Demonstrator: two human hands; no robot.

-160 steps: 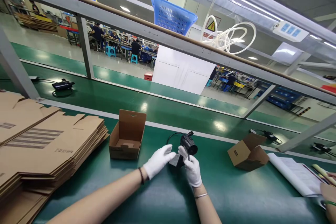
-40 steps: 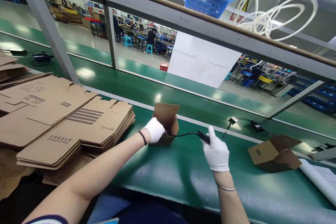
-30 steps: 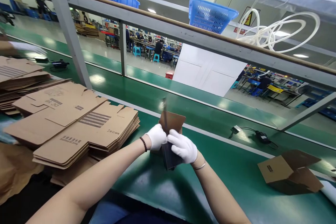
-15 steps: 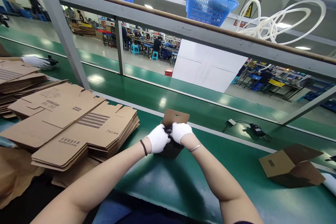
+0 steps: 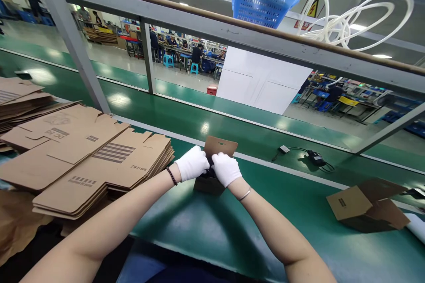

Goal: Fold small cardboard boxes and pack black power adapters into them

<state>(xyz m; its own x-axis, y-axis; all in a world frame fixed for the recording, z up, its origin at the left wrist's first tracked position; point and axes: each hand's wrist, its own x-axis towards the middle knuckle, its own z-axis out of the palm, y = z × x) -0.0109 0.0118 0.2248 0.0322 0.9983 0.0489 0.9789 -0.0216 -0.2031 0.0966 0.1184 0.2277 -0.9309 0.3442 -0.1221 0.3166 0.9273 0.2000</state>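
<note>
A small brown cardboard box (image 5: 209, 187) stands upright on the green work surface, its far flap (image 5: 220, 145) raised with a hanging slot cut in it. My left hand (image 5: 193, 163), in a white glove, is closed at the left of the box's opening. From the right, my right hand (image 5: 227, 170), also gloved in white, reaches the opening with its fingers curled in. Something black shows between the fingertips, inside the box mouth. Its shape is mostly hidden by the gloves and the box walls.
Flattened cardboard boxes (image 5: 109, 154) lie stacked at the left. An open box (image 5: 353, 208) sits at the right. A black adapter with a cable (image 5: 315, 158) lies on the green belt (image 5: 179, 119). Overhead, a metal rail (image 5: 199, 15) crosses, near a blue basket (image 5: 264, 2).
My hands stay at the box opening; the fingers have shifted and less of the black thing shows. At far left, another person's gloved hand has left view. The camera view has shifted slightly.
</note>
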